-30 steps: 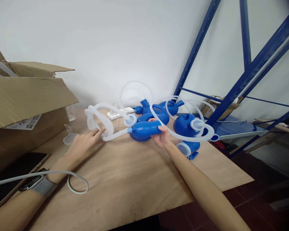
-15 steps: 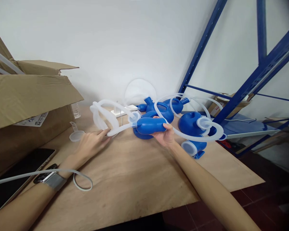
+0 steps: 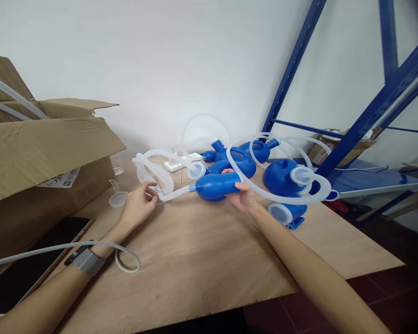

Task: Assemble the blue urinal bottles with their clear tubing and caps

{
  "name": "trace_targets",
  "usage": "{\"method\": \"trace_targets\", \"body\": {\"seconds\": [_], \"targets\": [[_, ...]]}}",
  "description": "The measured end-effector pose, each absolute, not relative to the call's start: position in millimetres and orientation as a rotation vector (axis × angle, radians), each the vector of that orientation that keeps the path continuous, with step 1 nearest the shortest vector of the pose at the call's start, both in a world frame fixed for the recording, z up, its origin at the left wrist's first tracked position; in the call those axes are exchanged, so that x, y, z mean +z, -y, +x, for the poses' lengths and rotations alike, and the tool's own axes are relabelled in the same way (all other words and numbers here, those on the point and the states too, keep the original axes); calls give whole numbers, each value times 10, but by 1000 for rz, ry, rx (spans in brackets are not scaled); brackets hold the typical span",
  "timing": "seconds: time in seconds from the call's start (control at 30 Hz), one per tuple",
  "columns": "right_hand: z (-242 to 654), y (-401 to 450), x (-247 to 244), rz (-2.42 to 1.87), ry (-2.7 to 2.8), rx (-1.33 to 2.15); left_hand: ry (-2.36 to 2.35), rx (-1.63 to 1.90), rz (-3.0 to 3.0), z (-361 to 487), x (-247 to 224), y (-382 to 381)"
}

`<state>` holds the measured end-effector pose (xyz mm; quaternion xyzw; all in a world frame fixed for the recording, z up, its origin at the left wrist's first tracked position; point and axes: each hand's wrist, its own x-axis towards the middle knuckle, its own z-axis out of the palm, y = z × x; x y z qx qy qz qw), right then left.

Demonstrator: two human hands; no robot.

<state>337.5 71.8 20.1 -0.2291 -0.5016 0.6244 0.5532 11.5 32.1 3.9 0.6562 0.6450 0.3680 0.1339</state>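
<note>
A blue plastic bottle (image 3: 218, 185) lies on its side in my right hand (image 3: 243, 195), whose fingers and thumb wrap its right end. From the bottle's left end runs a translucent coiled hose (image 3: 176, 192). My left hand (image 3: 141, 202) is at the bend of this hose, with thumb and fingers curled in on it. Behind the held bottle is another blue bottle with a handle (image 3: 242, 162). A further blue bottle (image 3: 278, 176) with a translucent cap (image 3: 301, 175) and hose is to the right, and a smaller blue piece with a clear cap (image 3: 280, 213) lies in front of it.
An open cardboard box (image 3: 48, 144) stands at the left, beside a dark tablet (image 3: 38, 260). A clear cup with a handle (image 3: 118, 199) sits near my left hand. A white power strip (image 3: 183, 162) lies by the wall. Blue shelving (image 3: 369, 185) rises at the right.
The view has shifted slightly, so most things appear a little further right. The fingers of my left hand have curled more at the hose bend. My right hand keeps its hold on the bottle.
</note>
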Motion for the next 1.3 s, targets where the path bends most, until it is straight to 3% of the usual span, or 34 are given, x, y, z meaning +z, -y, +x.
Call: {"method": "trace_targets", "body": {"seconds": [0.33,0.8,1.03,1.3], "targets": [[3390,-726,191,-577,1215,1451,-1831,944,1918,194,75,-267],[3373,-712,194,-570,1151,1472,-2301,482,2297,89,98,-250],[3375,-709,198,-574,1167,1477,-2206,402,2482,19,76,-276],[3373,-719,193,-563,1191,1461,-2106,33,2780,-78,166,-279]]}}
